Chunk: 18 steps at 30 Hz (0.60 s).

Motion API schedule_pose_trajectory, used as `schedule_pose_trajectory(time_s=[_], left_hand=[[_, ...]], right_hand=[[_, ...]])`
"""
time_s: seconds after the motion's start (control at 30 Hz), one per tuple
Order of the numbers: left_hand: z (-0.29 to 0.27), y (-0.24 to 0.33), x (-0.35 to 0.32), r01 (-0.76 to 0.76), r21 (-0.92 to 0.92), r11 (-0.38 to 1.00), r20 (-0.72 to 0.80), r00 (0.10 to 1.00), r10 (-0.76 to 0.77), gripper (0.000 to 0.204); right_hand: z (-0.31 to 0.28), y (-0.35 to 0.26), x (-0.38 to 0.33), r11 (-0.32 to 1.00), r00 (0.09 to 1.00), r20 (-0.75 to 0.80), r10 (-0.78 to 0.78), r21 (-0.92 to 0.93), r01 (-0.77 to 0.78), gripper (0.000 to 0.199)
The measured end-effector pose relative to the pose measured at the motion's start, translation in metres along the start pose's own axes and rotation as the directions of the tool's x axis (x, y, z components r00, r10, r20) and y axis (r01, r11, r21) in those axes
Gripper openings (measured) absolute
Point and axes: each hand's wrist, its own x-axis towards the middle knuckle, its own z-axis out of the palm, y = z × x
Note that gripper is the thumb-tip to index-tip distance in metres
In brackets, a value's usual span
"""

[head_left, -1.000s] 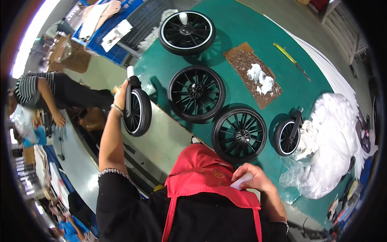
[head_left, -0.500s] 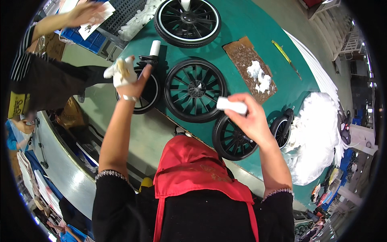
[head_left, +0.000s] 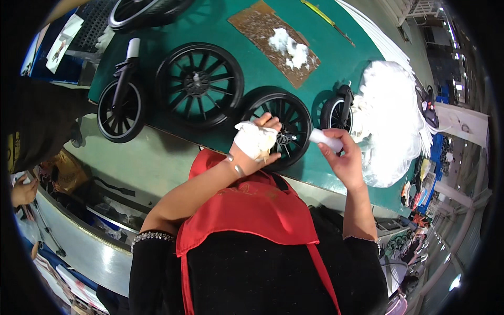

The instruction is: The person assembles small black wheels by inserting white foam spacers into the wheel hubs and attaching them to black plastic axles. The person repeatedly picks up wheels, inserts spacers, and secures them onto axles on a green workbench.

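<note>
My left hand point(head_left: 255, 143), with a white wrap around its palm, reaches over a black spoked wheel point(head_left: 302, 119) at the table's front edge. Its fingers are spread, and they hide part of the spokes. I cannot tell whether it touches the wheel. Just right of that wheel, my right hand point(head_left: 346, 160) grips a short white tube point(head_left: 325, 140) between thumb and fingers. To the left lies a larger black wheel point(head_left: 197, 83). Farther left is a small wheel on a fork point(head_left: 122, 94), topped by a white sleeve point(head_left: 133, 48).
On the green table point(head_left: 210, 21) lies a brown board point(head_left: 247, 22) with white paste-like clumps point(head_left: 289, 48). A yellow knife point(head_left: 319, 13) lies beyond it. At right, another small forked wheel point(head_left: 336, 114) stands beside a large clear plastic bag point(head_left: 391, 126). A further wheel is at the far left.
My left hand has moved from beside the small forked wheel at left to over the front-edge wheel. My right hand still holds the white tube. The view has shifted, moving the table things leftward and up.
</note>
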Motion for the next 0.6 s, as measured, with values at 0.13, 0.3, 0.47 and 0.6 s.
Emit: schedule_pose_trajectory(time_s=[0.13, 0.3, 0.47, 0.6], left_hand=[[0.022, -0.007, 0.007, 0.064, 0.129, 0.99, -0.015, 0.998, -0.062, 0.062], [0.03, -0.006, 0.005, 0.077, 0.166, 0.983, -0.051, 0.996, -0.07, 0.062], [0.02, 0.009, 0.014, 0.115, 0.092, 0.989, -0.034, 0.993, -0.112, 0.068], [0.0, 0.072, 0.05, 0.014, -0.171, 0.985, -0.102, 0.994, -0.032, 0.069]], right_hand=[[0.012, -0.006, -0.017, 0.99, 0.997, -0.023, -0.078, 0.112, 0.08, 0.03], [0.025, 0.0, -0.014, 0.979, 0.987, -0.053, -0.154, 0.128, 0.159, 0.028], [-0.01, 0.053, -0.03, 0.968, 0.967, -0.197, 0.162, 0.219, -0.118, 0.026], [-0.045, 0.111, -0.031, 0.695, 0.825, -0.281, 0.49, 0.697, -0.175, 0.024]])
